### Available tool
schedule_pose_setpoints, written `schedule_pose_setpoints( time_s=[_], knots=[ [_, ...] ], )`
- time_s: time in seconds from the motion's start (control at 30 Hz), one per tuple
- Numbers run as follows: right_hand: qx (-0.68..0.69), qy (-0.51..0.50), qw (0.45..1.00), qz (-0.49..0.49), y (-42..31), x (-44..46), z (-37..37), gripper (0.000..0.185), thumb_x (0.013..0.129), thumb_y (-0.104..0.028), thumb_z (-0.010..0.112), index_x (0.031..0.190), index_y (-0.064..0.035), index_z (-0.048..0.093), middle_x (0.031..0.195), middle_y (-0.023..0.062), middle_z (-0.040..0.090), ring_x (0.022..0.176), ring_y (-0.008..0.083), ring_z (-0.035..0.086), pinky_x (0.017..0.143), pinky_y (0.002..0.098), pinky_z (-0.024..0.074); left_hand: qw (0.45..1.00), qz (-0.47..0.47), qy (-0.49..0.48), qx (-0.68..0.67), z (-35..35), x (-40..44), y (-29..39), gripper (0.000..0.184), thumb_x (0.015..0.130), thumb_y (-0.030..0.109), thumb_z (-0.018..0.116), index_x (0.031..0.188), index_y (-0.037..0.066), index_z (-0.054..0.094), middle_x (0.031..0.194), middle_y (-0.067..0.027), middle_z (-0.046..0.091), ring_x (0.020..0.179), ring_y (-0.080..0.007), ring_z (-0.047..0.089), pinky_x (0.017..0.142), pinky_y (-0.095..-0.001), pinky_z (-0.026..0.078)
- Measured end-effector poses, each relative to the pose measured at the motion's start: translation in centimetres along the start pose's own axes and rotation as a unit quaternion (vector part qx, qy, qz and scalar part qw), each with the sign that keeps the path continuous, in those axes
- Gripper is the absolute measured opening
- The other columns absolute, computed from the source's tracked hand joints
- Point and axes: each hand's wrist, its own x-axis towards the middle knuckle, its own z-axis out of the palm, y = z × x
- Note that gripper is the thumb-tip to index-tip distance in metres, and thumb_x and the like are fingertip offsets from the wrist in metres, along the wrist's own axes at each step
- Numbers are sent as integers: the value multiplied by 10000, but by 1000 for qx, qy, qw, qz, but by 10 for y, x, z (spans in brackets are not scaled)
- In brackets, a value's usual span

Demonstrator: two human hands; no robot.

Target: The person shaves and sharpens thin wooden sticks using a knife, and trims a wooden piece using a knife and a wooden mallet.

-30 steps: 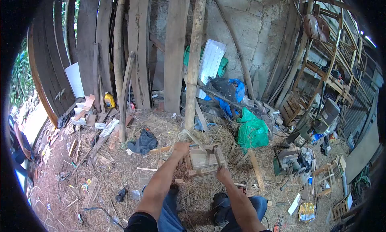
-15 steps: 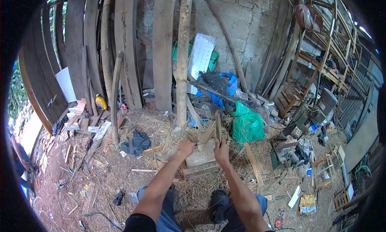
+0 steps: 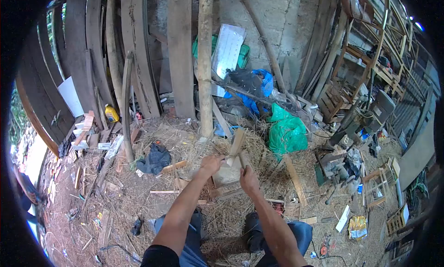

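My left hand (image 3: 211, 165) is closed around a thin object that points right, towards the foot of an upright piece of wood (image 3: 237, 142); its kind is too small to make out. My right hand (image 3: 249, 181) grips a short wooden stick (image 3: 243, 160), whose upper end is beside or against that wood. Below both hands lies a flat, pale block (image 3: 225, 175), low over the straw-covered ground. The upright wood leans slightly to the right above the block.
A green plastic bag (image 3: 287, 136) lies ahead to the right, and a black bag (image 3: 155, 159) to the left. A wooden post (image 3: 205, 72) stands just beyond the work. One plank (image 3: 295, 180) lies at right. Another person's arm (image 3: 27, 186) shows at far left.
My right hand has come down and slightly left, bringing the stick from raised upright to beside the wood. My left hand stays nearly in place. The view has shifted slightly.
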Motion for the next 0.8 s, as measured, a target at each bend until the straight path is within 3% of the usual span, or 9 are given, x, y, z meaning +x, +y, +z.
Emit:
schedule_pose_setpoints(
  time_s=[0.07, 0.13, 0.2, 0.3, 0.37, 0.4, 0.47, 0.6, 0.8],
  knots=[
    [3, 32, 999, -16, -15, 4, -6, 269, 934, -239, 453, 948, 28, 489, 730, 286, 569, 716, 473, 562, 601, 523, 410, 1000, 6, 9, 5, 6, 3, -5, 308, 896, 395, 473, 1078, 169, 575, 889, -166, 645, 855, -358, 624, 732, -465, 491],
    [93, 150, 983, -43, -34, 15, -14, 282, 934, -246, 460, 960, 33, 485, 715, 285, 560, 707, 472, 558, 594, 514, 410, 1000, 13, 13, 5, 12, 5, -4, 297, 896, 391, 470, 1066, 170, 570, 826, -189, 644, 813, -376, 628, 693, -491, 491],
    [115, 150, 982, -19, -52, 16, -25, 285, 932, -248, 465, 970, 33, 486, 714, 287, 558, 707, 473, 556, 594, 507, 415, 996, -11, -55, 64, 6, 6, -1, 330, 898, 401, 474, 1095, 162, 590, 904, -155, 653, 886, -320, 629, 744, -450, 492],
    [93, 157, 983, 25, -28, 13, -9, 279, 936, -241, 449, 972, 34, 482, 726, 286, 563, 703, 478, 550, 581, 508, 416, 1000, -2, -11, 18, -2, -2, 4, 325, 897, 396, 477, 1070, 157, 614, 880, -153, 659, 862, -302, 636, 737, -441, 492],
    [21, 153, 981, -117, 16, 6, 21, 332, 940, -233, 402, 1183, -14, 459, 776, 291, 592, 733, 500, 562, 621, 547, 438, 1000, 19, -9, 19, 5, 1, -3, 338, 905, 400, 455, 1064, 145, 608, 866, -159, 658, 828, -328, 638, 709, -458, 499],
    [21, 157, 980, -119, 15, 0, 17, 332, 940, -233, 402, 1183, -14, 459, 776, 291, 592, 733, 500, 562, 621, 547, 438, 999, 40, -4, 18, 7, 4, -5, 352, 913, 405, 434, 1059, 132, 602, 853, -166, 656, 794, -353, 640, 680, -474, 507],
    [-62, -42, 996, 55, 13, -9, 10, 321, 934, -229, 405, 1113, 21, 496, 754, 304, 588, 738, 493, 570, 628, 553, 442, 999, 43, 1, 13, 13, 5, -11, 357, 914, 411, 429, 1069, 137, 597, 872, -167, 655, 822, -350, 637, 699, -473, 503],
    [-20, -53, 996, 74, 5, -6, 5, 339, 934, -265, 410, 1095, 19, 505, 749, 313, 587, 755, 496, 573, 640, 564, 440, 1000, 24, -12, 15, 19, 9, -11, 363, 914, 422, 424, 1102, 154, 579, 913, -167, 649, 890, -343, 626, 751, -476, 488],
    [29, 57, 996, 66, -8, -10, 8, 319, 932, -310, 418, 1083, -42, 505, 768, 329, 582, 757, 501, 569, 648, 578, 431, 999, 17, -38, 13, 14, 9, -8, 365, 916, 411, 433, 1129, 151, 574, 930, -173, 645, 932, -336, 615, 771, -476, 481]
  ],
)
